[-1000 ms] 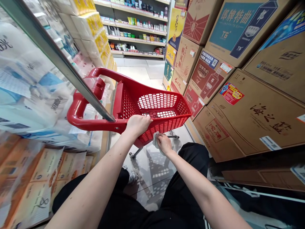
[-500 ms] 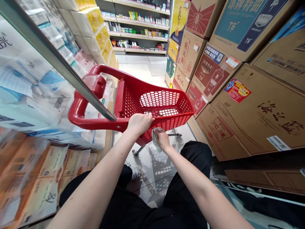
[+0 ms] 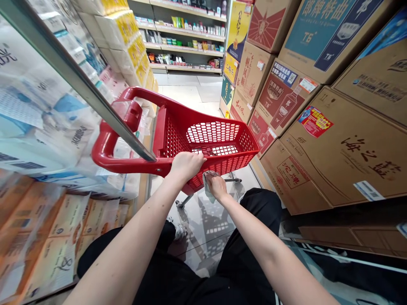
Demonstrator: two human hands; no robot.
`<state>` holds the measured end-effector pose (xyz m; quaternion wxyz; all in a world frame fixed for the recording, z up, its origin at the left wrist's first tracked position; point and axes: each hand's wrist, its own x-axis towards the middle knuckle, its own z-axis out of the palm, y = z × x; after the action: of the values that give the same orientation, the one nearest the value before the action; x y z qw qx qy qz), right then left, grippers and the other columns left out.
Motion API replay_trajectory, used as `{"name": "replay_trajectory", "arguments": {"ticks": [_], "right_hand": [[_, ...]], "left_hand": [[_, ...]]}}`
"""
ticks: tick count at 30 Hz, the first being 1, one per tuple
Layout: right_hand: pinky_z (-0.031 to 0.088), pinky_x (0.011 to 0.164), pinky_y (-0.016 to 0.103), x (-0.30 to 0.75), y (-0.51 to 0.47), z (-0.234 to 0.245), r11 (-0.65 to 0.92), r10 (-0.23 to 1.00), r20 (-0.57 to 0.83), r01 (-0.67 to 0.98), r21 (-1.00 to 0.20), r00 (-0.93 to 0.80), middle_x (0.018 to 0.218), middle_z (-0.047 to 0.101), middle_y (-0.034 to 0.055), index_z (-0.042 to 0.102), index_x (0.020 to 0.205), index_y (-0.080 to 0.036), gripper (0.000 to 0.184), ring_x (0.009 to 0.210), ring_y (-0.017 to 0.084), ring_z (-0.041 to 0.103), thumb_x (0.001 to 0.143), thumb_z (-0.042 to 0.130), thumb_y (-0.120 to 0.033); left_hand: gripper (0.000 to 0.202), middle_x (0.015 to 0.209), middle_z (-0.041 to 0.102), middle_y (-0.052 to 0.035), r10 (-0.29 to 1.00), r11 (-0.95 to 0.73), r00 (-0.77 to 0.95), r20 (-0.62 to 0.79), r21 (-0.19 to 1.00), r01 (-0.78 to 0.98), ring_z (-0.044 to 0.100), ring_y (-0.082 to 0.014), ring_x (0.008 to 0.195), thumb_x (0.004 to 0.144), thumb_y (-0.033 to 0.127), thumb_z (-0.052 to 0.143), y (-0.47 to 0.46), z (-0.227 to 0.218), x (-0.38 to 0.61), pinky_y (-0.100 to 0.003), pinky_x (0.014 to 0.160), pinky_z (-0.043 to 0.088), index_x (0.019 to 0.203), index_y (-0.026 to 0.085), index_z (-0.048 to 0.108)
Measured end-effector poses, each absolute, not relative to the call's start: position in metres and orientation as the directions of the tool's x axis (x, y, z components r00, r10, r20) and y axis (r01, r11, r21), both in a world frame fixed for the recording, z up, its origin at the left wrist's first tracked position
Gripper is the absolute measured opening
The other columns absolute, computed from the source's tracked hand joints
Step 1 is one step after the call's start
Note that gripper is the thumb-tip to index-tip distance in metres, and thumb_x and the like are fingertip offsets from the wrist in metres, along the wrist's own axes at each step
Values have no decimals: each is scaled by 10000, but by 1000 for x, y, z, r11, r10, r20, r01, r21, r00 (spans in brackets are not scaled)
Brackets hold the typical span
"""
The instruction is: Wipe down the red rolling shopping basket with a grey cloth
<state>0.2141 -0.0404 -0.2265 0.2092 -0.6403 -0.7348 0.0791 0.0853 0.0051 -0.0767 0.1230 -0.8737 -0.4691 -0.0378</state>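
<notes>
A red plastic shopping cart [image 3: 210, 131] with mesh basket walls stands before me, its looped handle toward the left. My left hand [image 3: 187, 165] is closed over the near rim of the basket. Lower and just to the right, my right hand [image 3: 216, 186] grips a pale, crumpled cloth [image 3: 208, 188] against the outside of the near basket wall. Part of the cloth is hidden under the fingers. A few dark, small shapes show inside the basket, too unclear to name.
Cardboard cartons [image 3: 346, 148] are stacked along the right. Wrapped packs [image 3: 60, 106] line the left, behind a slanting metal pole [image 3: 95, 97]. Shelves of bottles and tubes [image 3: 190, 38] stand at the far end of the tiled floor [image 3: 190, 91]. My knees are on either side below.
Almost nothing differs. The view has shifted very slightly, and both hands keep their places on the cart and cloth.
</notes>
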Motion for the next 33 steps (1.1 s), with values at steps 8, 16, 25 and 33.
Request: {"name": "replay_trajectory", "arguments": {"ticks": [8,16,25,33], "right_hand": [[441,888,236,203,-49,-222,237,956,255,887,-397,-141,1202,615,41,568,1237,-255,324,1091,172,551,958,402,-253],[443,859,220,212,-38,-214,250,967,114,933,-260,-227,1177,612,9,519,1282,-362,353,1089,163,535,964,401,-263],[412,922,223,191,-46,-217,217,970,164,939,-268,-178,1203,600,46,539,1264,-248,340,1102,161,520,982,351,-283],[441,839,265,232,-40,-214,169,983,97,974,-153,-155,1120,626,77,573,1188,-239,308,1058,187,533,965,363,-219]], "left_hand": [[431,742,675,-147,802,-534,560,208,-171,828,658,-292,721,936,379,313,6,-81,84,-335,590,404,848,109,638],[226,799,638,-113,642,-644,698,318,-269,716,598,-236,786,897,224,415,4,-79,71,-391,790,418,866,122,615],[282,784,589,-90,643,-558,650,405,-334,760,497,-239,796,918,161,325,-18,-73,38,-408,806,369,1008,146,593],[304,768,585,-78,622,-572,658,424,-327,752,497,-229,791,929,167,309,-10,-75,29,-398,806,351,1018,153,600]]}}
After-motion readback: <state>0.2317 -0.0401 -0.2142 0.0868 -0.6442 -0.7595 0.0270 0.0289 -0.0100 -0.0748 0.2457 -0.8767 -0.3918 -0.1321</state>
